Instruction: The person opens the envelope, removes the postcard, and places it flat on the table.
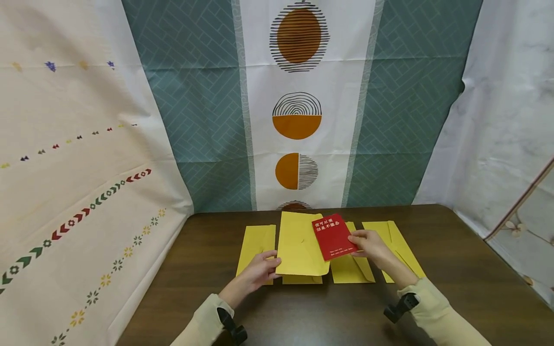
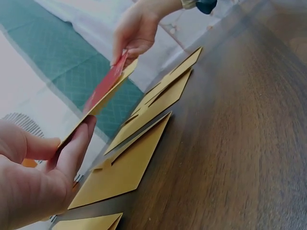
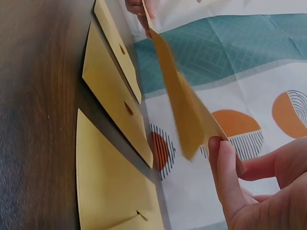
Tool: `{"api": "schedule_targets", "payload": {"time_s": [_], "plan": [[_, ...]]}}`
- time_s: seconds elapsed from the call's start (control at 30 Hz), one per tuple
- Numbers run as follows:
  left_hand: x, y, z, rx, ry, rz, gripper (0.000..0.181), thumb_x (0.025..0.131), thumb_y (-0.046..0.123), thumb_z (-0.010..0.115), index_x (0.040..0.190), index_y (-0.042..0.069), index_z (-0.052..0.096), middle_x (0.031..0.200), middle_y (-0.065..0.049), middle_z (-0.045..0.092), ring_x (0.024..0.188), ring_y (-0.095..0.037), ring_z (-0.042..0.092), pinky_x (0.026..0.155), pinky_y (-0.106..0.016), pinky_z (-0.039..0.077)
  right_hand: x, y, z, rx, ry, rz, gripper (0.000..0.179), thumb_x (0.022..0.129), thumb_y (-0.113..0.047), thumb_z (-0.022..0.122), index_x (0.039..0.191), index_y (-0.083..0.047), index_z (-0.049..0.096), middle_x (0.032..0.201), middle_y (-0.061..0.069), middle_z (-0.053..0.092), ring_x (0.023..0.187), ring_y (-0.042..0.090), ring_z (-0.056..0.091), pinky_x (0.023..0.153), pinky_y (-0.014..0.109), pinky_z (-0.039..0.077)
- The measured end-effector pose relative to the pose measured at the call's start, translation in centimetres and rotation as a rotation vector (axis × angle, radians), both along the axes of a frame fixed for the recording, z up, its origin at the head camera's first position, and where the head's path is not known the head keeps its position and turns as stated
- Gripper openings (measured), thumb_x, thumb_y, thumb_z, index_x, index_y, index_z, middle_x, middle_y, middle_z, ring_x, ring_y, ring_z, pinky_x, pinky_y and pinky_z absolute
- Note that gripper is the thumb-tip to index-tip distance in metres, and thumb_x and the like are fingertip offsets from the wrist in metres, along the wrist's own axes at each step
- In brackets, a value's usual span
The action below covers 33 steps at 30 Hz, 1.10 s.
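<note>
**Raised Envelope and Red Card Held Above a Row of Envelopes**

The head view alone shows the full layout: 4 yellow envelopes lie in a row on the dark wooden table (image 1: 454,269), and a fifth, the raised envelope (image 1: 300,247), is held above the second from the left. It also shows the face of the red card (image 1: 333,236) — 2 lines of white characters, with smaller print below that is too small to read.

The left wrist view shows what the head view hides: the raised envelope (image 2: 103,103) and card (image 2: 105,84) seen edge-on, lifted off the table, the card lying against the envelope's upper face. The right wrist view shows the envelope (image 3: 184,108) tilted, with clear air between it and the flat envelopes.

The left hand (image 1: 257,273) pinches the envelope's near left corner, thumb and fingers curled onto it. The right hand (image 1: 372,246) pinches the card's right edge between thumb and fingertips; the card overlaps the envelope's far right corner.

The envelope is plain yellow with a flap at its near end. The row sits mid-table, close to the patterned backdrop (image 1: 298,120) at the far edge — bare tabletop extends to the near, left and right.
</note>
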<state>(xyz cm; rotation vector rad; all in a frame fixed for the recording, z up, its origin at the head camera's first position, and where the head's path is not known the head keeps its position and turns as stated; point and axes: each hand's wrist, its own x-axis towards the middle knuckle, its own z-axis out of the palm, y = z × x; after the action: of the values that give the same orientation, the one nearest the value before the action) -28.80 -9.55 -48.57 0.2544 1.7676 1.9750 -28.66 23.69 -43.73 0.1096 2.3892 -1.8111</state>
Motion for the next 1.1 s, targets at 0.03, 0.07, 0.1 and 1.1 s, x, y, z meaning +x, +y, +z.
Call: {"api": "schedule_targets", "payload": {"time_s": [0.03, 0.07, 0.1, 1.1], "plan": [[0.0, -0.1, 0.1, 0.007, -0.006, 0.010, 0.056, 0.100, 0.012, 0.051, 0.144, -0.011, 0.027, 0.116, -0.011, 0.065, 0.098, -0.013, 0.066, 0.091, -0.035, 0.054, 0.0, 0.1, 0.0, 0.000, 0.000, 0.000, 0.047, 0.099, -0.017, 0.052, 0.131, 0.016, 0.043, 0.104, 0.020, 0.064, 0.073, 0.013, 0.065, 0.071, 0.031, 0.059], [0.0, -0.3, 0.2, 0.012, -0.007, 0.018, 0.056, 0.100, 0.011, 0.051, 0.144, -0.012, 0.026, 0.115, -0.010, 0.064, 0.097, -0.012, 0.065, 0.090, -0.034, 0.054, 0.0, 0.3, 0.0, 0.000, -0.001, -0.007, 0.046, 0.099, -0.017, 0.052, 0.131, 0.016, 0.043, 0.103, 0.019, 0.064, 0.072, 0.012, 0.065, 0.071, 0.030, 0.059], [0.0, -0.4, 0.2, 0.018, -0.011, 0.025, 0.055, 0.100, 0.010, 0.050, 0.144, -0.013, 0.026, 0.114, -0.009, 0.065, 0.096, -0.012, 0.065, 0.090, -0.034, 0.054, 0.0, 0.4, 0.0, -0.003, -0.005, -0.015, 0.045, 0.100, -0.017, 0.051, 0.130, 0.016, 0.044, 0.102, 0.018, 0.064, 0.071, 0.012, 0.064, 0.070, 0.029, 0.058], [-0.4, -2.9, -0.2, 0.028, -0.036, 0.127, 0.051, 0.099, 0.010, 0.051, 0.140, -0.011, 0.031, 0.097, 0.000, 0.069, 0.087, -0.011, 0.066, 0.078, -0.028, 0.055, 0.5, 1.6, 0.6, -0.035, 0.008, -0.031, 0.049, 0.101, -0.022, 0.048, 0.134, 0.014, 0.038, 0.102, 0.013, 0.066, 0.073, 0.011, 0.066, 0.072, 0.027, 0.058]]}}
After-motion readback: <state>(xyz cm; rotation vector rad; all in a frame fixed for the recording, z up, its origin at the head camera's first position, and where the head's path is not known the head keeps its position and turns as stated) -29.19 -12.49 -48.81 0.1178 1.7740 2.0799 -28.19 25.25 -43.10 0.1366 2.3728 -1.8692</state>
